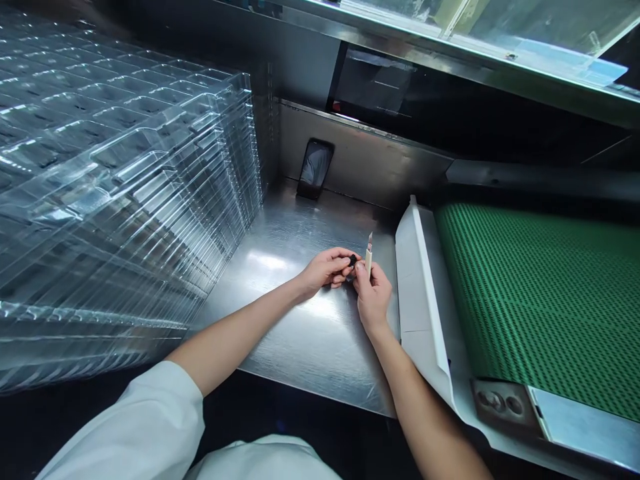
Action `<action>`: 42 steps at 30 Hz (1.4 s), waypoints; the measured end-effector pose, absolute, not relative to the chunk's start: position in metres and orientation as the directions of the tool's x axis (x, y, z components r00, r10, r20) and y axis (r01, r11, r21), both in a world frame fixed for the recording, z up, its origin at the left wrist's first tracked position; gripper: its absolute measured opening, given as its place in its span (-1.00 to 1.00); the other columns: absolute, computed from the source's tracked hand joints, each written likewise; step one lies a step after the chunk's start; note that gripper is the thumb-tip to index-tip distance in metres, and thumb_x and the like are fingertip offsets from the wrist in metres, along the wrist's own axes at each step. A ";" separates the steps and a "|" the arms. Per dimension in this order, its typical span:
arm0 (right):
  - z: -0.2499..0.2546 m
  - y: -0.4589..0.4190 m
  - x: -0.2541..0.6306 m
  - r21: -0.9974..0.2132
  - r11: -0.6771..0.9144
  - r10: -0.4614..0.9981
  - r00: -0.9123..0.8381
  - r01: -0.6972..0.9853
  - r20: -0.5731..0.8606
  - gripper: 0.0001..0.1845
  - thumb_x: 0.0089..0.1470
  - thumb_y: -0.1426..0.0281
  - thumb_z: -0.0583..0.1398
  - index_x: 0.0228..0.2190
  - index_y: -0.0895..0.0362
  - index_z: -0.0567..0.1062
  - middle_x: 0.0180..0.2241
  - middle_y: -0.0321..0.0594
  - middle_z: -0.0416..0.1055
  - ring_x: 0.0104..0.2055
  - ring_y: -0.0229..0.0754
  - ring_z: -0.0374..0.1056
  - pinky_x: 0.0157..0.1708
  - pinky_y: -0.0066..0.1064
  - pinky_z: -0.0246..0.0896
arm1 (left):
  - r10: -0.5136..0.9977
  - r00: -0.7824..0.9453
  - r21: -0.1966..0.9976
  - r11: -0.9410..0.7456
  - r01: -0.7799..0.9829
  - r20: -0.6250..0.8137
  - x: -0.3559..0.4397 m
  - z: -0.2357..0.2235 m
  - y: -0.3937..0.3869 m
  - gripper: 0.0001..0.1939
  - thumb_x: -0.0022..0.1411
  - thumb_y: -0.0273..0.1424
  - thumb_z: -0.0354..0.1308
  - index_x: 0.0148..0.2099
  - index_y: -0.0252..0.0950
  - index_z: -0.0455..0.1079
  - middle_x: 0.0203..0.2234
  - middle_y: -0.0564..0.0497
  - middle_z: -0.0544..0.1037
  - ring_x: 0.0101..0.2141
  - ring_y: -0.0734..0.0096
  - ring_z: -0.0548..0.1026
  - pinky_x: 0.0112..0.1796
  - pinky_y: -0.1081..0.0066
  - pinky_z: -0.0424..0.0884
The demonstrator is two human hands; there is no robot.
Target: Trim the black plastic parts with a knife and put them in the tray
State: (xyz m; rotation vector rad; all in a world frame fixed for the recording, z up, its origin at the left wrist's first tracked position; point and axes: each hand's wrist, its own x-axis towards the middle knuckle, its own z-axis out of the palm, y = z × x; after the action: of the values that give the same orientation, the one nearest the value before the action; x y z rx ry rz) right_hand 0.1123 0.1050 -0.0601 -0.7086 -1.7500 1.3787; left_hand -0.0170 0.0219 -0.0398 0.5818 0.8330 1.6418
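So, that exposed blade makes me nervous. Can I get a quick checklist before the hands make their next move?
1. Cutter held in the right hand: ok.
2. Blade pointing away from the fingers: ok, tip up and forward.
3. Small black part held by the left hand: ok.
4. Condition of the black part's edges: cannot tell, too small.
5. Gloves on: not ok, both hands bare.
6. Phone away from the blade: ok.

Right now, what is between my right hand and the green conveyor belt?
In the head view, beyond your right hand: steel surface, white panel, then grey strip.
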 end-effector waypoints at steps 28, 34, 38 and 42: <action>-0.051 0.100 0.116 -0.828 0.561 0.712 -0.510 0.000 0.483 -0.62 0.42 0.18 0.13 0.13 0.09 0.46 -0.12 -0.14 0.50 -0.31 -0.15 0.42 -0.28 -0.31 0.33 | 0.941 -0.333 0.687 -0.205 -0.697 -0.057 -0.022 -0.031 0.020 -0.61 0.15 -0.31 0.38 -0.02 -0.35 0.43 -0.50 0.08 0.40 -0.61 0.58 0.25 -0.58 0.53 0.13; -0.050 0.103 0.117 -0.742 0.661 0.649 -0.582 0.111 0.490 -0.58 0.45 0.12 0.05 -0.20 0.12 0.57 -0.30 -0.17 0.53 -0.29 -0.09 0.41 -0.25 -0.31 0.25 | 0.939 -0.340 0.692 -0.215 -0.689 -0.047 -0.018 -0.030 0.019 -0.56 0.12 -0.28 0.42 0.00 -0.35 0.44 -0.50 0.08 0.43 -0.61 0.56 0.27 -0.58 0.52 0.15; -0.050 0.103 0.117 -0.742 0.656 0.670 -0.562 0.140 0.485 -0.59 0.41 0.12 0.11 -0.33 0.11 0.54 -0.42 -0.26 0.47 -0.40 -0.15 0.33 -0.35 -0.37 0.17 | 0.942 -0.329 0.693 -0.199 -0.693 -0.059 -0.016 -0.030 0.018 -0.56 0.10 -0.28 0.44 -0.02 -0.34 0.45 -0.51 0.08 0.43 -0.61 0.57 0.26 -0.59 0.53 0.13; -0.051 0.104 0.118 -0.746 0.648 0.685 -0.546 0.155 0.482 -0.60 0.39 0.11 0.15 -0.36 0.11 0.55 -0.45 -0.29 0.45 -0.41 -0.16 0.31 -0.34 -0.37 0.14 | 0.947 -0.319 0.691 -0.202 -0.694 -0.043 -0.015 -0.029 0.018 -0.55 0.10 -0.27 0.45 -0.02 -0.35 0.46 -0.51 0.08 0.42 -0.61 0.59 0.24 -0.59 0.54 0.10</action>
State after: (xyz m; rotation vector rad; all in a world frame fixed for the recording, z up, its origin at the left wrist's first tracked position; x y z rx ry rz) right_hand 0.1176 0.1037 -0.0506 -0.6522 -2.0596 0.8365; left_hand -0.0154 0.0182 -0.0292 0.4764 0.7446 1.7738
